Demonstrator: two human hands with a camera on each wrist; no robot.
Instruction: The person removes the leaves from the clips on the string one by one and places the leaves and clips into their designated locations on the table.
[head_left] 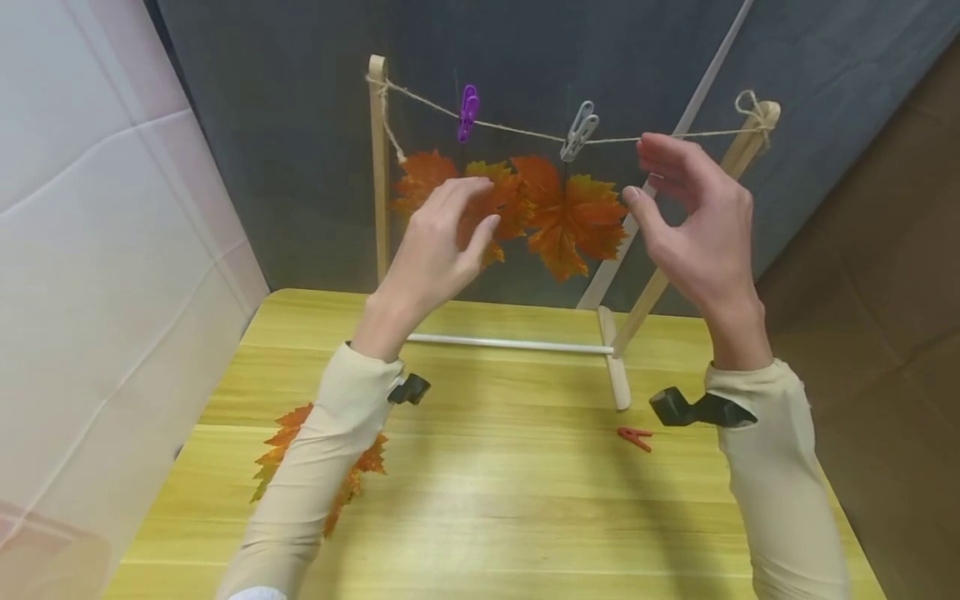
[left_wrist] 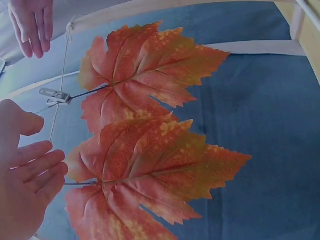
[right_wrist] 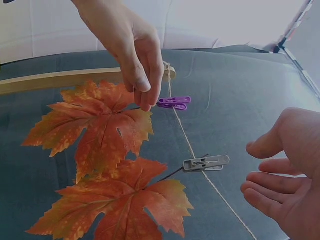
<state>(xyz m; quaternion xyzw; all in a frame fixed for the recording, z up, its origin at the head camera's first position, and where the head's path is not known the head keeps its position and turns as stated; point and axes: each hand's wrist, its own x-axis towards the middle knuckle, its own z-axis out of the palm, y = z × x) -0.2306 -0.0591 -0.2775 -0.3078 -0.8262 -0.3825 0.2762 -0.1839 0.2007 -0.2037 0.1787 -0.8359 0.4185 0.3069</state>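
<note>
Two orange-red maple leaves hang by their stems from a twine line [head_left: 517, 130]. A purple clothespin [head_left: 468, 113] clips the left leaf [right_wrist: 100, 125], and a grey clothespin [head_left: 579, 132] clips the right leaf [head_left: 566, 218]. In the head view my left hand [head_left: 442, 242] is in front of the left leaf, partly covering it, fingers relaxed and gripping nothing. The right wrist view shows its fingertips close to the purple clothespin; whether they touch is unclear. To the right of the grey clothespin, my right hand [head_left: 701, 212] is held near the line, thumb and fingers apart and holding nothing.
Wooden posts [head_left: 379, 167] with a white rod [head_left: 517, 342] and a wooden foot [head_left: 615, 367] support the line. On the yellow table [head_left: 480, 500] lie a red clothespin [head_left: 636, 437] and another maple leaf [head_left: 285, 437], partly hidden under my left forearm.
</note>
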